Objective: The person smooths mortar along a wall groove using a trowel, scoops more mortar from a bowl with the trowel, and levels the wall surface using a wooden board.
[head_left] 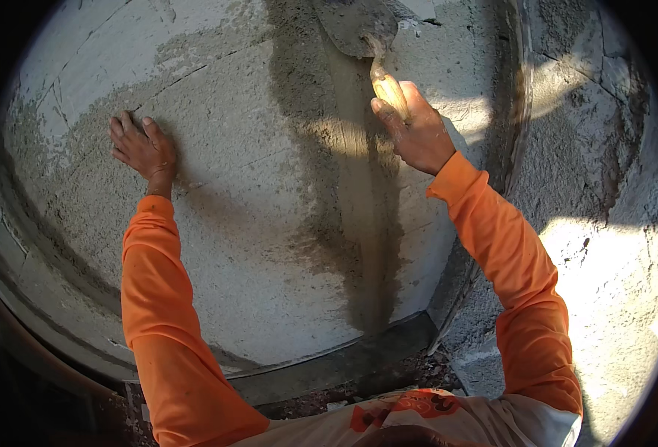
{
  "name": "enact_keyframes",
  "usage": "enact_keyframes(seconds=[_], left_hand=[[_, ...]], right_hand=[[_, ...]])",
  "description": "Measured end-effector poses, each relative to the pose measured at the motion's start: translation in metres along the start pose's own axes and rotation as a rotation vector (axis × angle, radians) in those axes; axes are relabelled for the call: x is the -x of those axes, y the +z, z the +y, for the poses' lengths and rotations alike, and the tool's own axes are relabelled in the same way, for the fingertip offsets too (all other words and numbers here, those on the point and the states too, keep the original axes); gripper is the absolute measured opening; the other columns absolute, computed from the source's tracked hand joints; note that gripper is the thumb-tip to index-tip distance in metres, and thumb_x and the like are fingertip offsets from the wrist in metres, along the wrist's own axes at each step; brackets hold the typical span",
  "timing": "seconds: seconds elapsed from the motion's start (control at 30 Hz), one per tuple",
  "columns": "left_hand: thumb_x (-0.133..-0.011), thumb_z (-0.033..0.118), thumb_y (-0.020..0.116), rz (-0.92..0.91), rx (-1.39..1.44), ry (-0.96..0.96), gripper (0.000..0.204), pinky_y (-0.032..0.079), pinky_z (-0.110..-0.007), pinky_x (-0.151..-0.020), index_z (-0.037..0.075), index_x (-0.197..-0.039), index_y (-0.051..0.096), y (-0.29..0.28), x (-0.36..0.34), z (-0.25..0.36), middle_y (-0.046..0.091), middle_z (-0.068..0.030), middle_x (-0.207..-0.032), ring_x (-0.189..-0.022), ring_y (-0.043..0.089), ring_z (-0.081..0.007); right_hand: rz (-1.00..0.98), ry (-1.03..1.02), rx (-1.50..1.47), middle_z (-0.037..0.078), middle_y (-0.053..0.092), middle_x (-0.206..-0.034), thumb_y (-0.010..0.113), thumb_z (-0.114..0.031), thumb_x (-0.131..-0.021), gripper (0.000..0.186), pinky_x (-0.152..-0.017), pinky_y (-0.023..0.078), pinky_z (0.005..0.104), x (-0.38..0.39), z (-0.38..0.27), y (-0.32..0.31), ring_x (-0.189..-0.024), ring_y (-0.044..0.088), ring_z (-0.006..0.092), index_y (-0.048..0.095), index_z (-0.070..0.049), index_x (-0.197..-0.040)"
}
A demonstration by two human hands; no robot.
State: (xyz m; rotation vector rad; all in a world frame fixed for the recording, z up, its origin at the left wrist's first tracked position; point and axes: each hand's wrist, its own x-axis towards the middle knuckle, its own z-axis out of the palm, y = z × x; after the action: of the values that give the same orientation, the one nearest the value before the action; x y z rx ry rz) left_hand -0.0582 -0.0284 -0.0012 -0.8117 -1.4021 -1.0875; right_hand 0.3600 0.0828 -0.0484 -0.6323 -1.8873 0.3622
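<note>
My right hand [418, 130] grips the wooden handle [388, 91] of a trowel, whose mortar-coated metal blade [347, 22] rests on or near the wall at the top. Below the blade, a smoothed vertical strip of wet grey mortar [362, 223] with dark damp edges runs down the pale, rough block wall [232, 112]. My left hand [139, 149] lies on that wall to the left, fingers spread and holding nothing. Both forearms come up from the lower edge in orange sleeves.
At the right, a rough plastered wall [582, 283] meets this one at a corner, partly in bright sunlight. A dark ledge [306, 376] runs along the wall's foot, with rubble [344, 395] beside it. A grey band [38, 238] borders the left side.
</note>
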Motion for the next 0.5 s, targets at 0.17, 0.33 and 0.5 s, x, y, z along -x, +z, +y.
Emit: enact_keyframes(seconds=[0.17,0.33,0.5], left_hand=[[-0.093,0.044,0.031,0.001,-0.011,0.003,0.062,0.000,-0.051,-0.112,0.006,-0.142,0.030,-0.002,0.000,0.002,0.019,-0.0157,-0.151,-0.142,0.008,-0.0328],[-0.093,0.043,0.031,0.016,-0.037,0.018,0.061,0.001,-0.052,-0.112,0.006,-0.142,0.031,0.000,0.000,-0.001,0.020,-0.0159,-0.151,-0.141,0.009,-0.0327],[-0.093,0.043,0.031,0.021,-0.039,0.036,0.059,0.002,-0.053,-0.111,0.007,-0.141,0.032,-0.001,0.002,-0.002,0.021,-0.0167,-0.150,-0.141,0.010,-0.0327]], right_hand=[[-0.071,0.016,0.028,0.021,0.064,-0.092,0.052,-0.044,-0.091,0.046,-0.081,0.046,0.0460,-0.008,0.000,0.004,-0.090,0.060,0.0415,0.045,-0.006,-0.116],[0.022,-0.138,0.022,0.021,0.063,-0.089,0.052,-0.044,-0.091,0.046,-0.082,0.045,0.0483,-0.017,0.020,0.019,-0.089,0.059,0.0431,0.045,-0.007,-0.117],[-0.078,-0.046,0.041,0.022,0.063,-0.089,0.053,-0.039,-0.091,0.044,-0.080,0.045,0.0495,-0.013,0.021,0.027,-0.086,0.059,0.0446,0.042,-0.006,-0.118]])
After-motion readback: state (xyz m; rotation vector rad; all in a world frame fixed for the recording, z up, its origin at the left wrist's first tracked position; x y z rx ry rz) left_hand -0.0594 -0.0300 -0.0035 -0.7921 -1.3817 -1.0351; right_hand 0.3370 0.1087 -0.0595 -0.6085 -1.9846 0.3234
